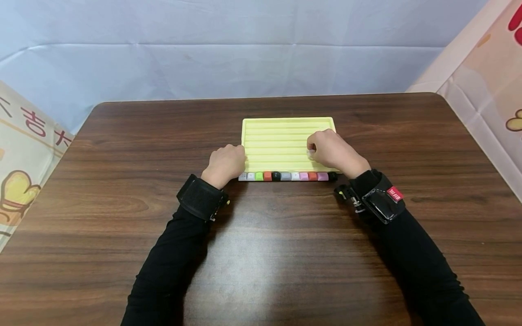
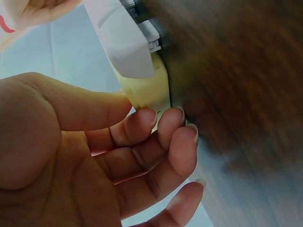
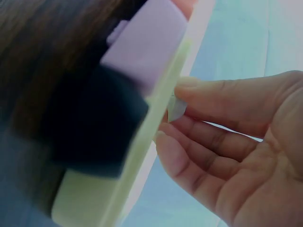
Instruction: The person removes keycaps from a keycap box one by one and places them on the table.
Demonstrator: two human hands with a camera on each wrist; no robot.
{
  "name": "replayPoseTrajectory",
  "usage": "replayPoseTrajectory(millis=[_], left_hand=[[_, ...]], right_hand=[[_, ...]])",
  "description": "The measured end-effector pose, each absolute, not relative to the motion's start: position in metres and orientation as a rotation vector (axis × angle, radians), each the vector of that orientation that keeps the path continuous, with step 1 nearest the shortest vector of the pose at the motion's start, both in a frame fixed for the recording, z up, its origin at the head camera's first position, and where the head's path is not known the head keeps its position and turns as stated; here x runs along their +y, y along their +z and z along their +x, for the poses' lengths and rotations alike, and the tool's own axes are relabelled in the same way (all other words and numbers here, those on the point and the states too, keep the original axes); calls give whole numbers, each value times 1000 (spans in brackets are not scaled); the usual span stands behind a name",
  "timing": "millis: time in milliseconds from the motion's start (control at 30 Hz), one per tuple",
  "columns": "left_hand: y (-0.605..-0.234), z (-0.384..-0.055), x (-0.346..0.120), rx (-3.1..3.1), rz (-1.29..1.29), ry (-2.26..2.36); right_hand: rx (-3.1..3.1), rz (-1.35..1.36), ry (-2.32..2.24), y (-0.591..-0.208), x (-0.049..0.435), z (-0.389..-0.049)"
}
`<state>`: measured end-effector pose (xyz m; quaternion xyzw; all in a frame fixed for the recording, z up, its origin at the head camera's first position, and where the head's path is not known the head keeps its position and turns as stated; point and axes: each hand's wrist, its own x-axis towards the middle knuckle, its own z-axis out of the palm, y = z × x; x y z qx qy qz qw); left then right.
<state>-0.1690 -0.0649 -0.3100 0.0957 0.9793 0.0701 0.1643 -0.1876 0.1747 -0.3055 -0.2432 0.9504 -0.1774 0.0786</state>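
A pale yellow ridged tray (image 1: pixel 277 136) lies on the table. Along its near edge runs a row of coloured keycaps (image 1: pixel 259 176). My left hand (image 1: pixel 226 163) grips the tray's left side near the front corner; the left wrist view shows thumb and fingertips pinching the yellow corner (image 2: pixel 147 90), beside a white keycap (image 2: pixel 125 47). Over the right part of the tray, my right hand (image 1: pixel 332 149) pinches a small whitish keycap (image 3: pixel 176 109) between thumb and fingers. A purple keycap (image 3: pixel 147 42) and a black keycap (image 3: pixel 99 118) sit at the near edge there.
The dark wooden table (image 1: pixel 285 253) extends around the tray on all sides. A pale blue cloth (image 1: pixel 244 54) hangs behind its far edge. Printed cloths hang at the left (image 1: pixel 28 172) and right (image 1: pixel 489 90).
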Motion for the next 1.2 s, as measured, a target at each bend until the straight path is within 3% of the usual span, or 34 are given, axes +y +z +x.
replayPoseTrajectory(millis=[1200], left_hand=[[-309,-170,-65,2788,275,202]], right_hand=[[2813,-752,-495,-288,196,-168]])
